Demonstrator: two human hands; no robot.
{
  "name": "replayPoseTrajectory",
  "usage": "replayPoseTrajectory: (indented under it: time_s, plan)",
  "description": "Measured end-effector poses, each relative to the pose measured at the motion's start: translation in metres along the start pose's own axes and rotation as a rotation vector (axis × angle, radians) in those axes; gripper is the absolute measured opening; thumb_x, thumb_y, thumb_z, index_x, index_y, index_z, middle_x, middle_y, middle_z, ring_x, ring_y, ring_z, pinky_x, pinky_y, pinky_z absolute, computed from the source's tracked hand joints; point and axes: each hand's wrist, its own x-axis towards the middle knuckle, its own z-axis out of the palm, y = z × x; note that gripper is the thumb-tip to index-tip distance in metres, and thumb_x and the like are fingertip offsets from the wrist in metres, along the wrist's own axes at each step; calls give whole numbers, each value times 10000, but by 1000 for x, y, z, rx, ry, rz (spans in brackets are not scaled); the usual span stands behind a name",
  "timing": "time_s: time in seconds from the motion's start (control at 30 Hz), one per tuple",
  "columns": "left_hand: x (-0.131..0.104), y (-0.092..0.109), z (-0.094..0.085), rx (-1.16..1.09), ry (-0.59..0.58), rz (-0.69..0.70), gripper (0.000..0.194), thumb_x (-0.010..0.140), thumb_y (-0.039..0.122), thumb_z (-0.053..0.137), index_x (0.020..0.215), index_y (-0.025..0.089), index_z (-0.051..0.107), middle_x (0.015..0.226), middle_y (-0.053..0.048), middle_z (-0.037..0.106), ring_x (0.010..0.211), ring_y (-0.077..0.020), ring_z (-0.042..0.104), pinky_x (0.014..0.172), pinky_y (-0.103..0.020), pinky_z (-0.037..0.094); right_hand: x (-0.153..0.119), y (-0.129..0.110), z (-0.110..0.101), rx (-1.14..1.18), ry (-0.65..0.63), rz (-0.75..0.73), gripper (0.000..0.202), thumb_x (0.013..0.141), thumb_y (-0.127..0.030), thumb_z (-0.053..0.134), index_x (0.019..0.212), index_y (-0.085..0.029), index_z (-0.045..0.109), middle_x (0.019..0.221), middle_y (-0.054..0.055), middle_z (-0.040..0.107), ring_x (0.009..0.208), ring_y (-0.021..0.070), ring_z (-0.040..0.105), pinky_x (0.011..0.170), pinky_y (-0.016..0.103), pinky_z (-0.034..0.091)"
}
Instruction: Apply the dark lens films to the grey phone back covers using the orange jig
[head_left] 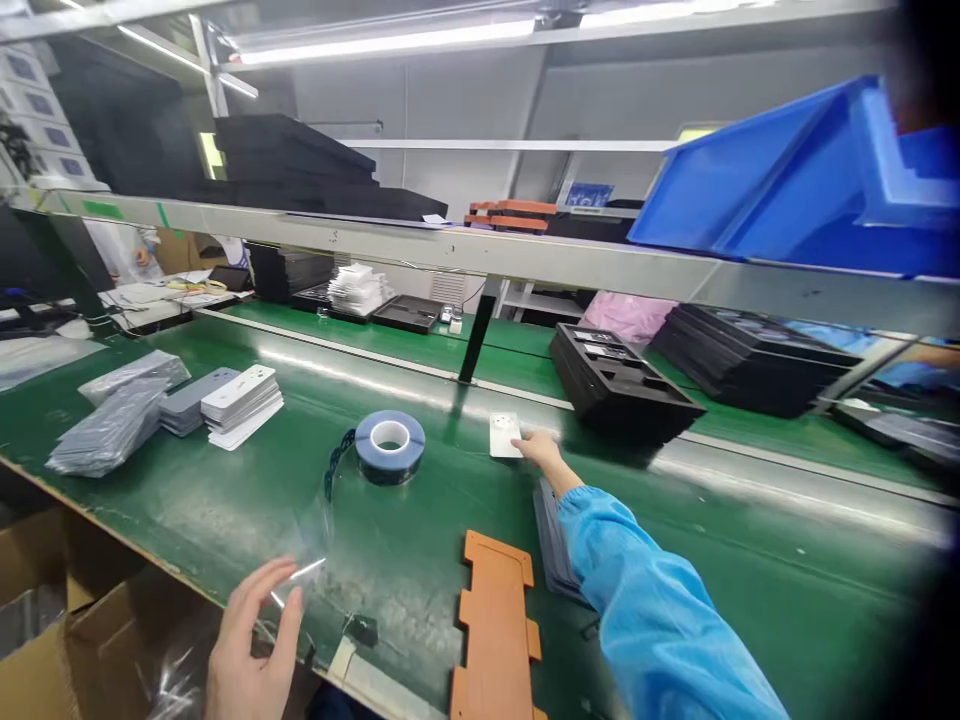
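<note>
My right hand (541,450) reaches out over the green bench and pinches the lower right edge of a small white card (504,434) with several holes. At the front edge my left hand (255,640) has its thumb and fingers apart. A clear glossy strip (307,569) glints by its fingertips; whether it touches them I cannot tell. A roll of blue tape (390,447) lies between the hands, with a dark patterned end (335,465) trailing left. An orange notched plate (495,625) lies nearer me. Grey cards (555,545) are stacked beside it, partly behind my right sleeve.
White cards (241,398), grey cards (196,400) and plastic-wrapped stacks (112,430) sit at left. Black trays (626,385) stand behind my right hand, near a dark post (477,335). A shelf rail (450,245) crosses above, carrying blue bins (780,180). Cardboard boxes (97,640) stand below left.
</note>
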Motion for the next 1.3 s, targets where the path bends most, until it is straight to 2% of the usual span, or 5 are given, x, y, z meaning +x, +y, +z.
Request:
replayPoseTrajectory:
  time_s: [0.2, 0.4, 0.73, 1.0, 1.3]
  plan:
    - [44, -29, 0, 326, -187, -36, 762, 842, 635, 572, 1449, 183, 477, 1466, -165, 567, 1364, -391, 508, 1043, -519, 472, -12, 14, 7, -226, 53, 12, 363, 988, -360, 645, 1298, -175, 607, 1312, 103, 625, 1109, 248, 654, 930, 465, 572]
    - [71, -38, 14, 150, -505, -154, 620, 816, 524, 573, 1299, 137, 595, 1118, -121, 751, 829, -268, 706, 814, -407, 529, -60, 0, 19, -210, 77, -172, 391, 953, -330, 651, 1279, -115, 654, 1326, 194, 653, 1235, 342, 618, 1038, 511, 489]
    - [69, -43, 21, -195, -613, -270, 414, 747, 343, 549, 1101, 151, 643, 1139, -143, 758, 721, -193, 727, 587, -284, 493, -195, -64, 157, 152, -340, -799, 327, 900, -268, 655, 1210, -191, 724, 1177, 61, 762, 985, 180, 730, 923, 275, 546]
    - [101, -25, 34, -192, -624, -331, 469, 718, 345, 728, 1127, 133, 643, 984, -128, 776, 827, -232, 741, 704, -305, 520, -159, -99, 219, 286, -351, -754, 499, 870, -271, 693, 1356, -174, 632, 1153, 115, 734, 828, 200, 724, 851, 356, 562]
    - [138, -6, 82, -114, -767, -263, 460, 633, 192, 608, 1078, 148, 715, 984, -80, 761, 779, -177, 706, 620, -236, 458, -138, -102, 220, 384, -354, -704, 464, 889, -266, 667, 1349, -203, 669, 1008, 69, 776, 963, 233, 721, 889, 324, 528]
